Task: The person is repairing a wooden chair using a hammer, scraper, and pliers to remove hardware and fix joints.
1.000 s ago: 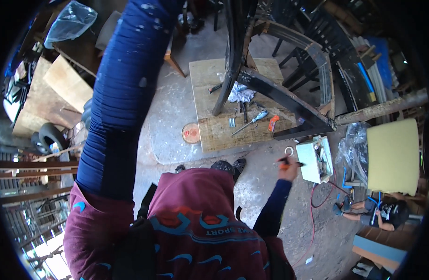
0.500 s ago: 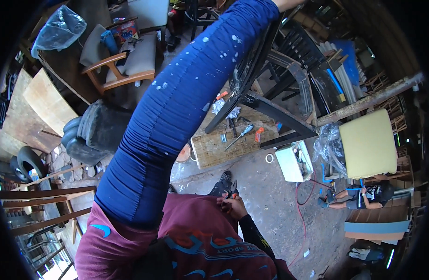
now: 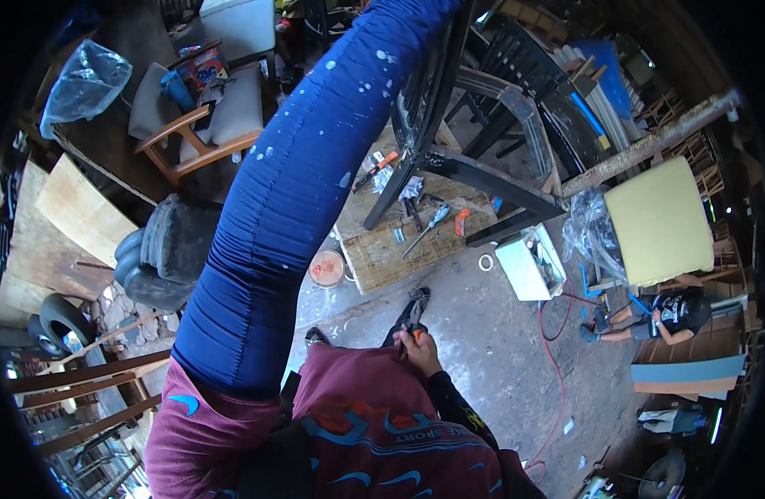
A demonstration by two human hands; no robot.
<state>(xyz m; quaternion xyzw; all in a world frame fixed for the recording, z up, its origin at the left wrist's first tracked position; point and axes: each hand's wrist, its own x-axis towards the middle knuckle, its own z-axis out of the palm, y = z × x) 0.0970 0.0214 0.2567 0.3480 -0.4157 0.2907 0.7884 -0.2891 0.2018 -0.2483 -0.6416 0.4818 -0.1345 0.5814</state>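
1 hand [image 3: 419, 348] now lower, at waist

Rough bare-wood workbench [image 3: 391, 249], glossy black chair frame [image 3: 474, 170], paint-speckled matt blue cloth sleeve [image 3: 291, 208].

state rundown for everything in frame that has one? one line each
left hand: out of frame, blue-sleeved arm raised toward the top edge
right hand: low at the waist, closed on pliers
pliers: held, nose pointing away from the body
black chair frame: tilted on the workbench
workbench: scattered with tools
white box: open, on the floor
yellow cushion: loose, off any chair
wooden armchair: upright, things piled on the seat
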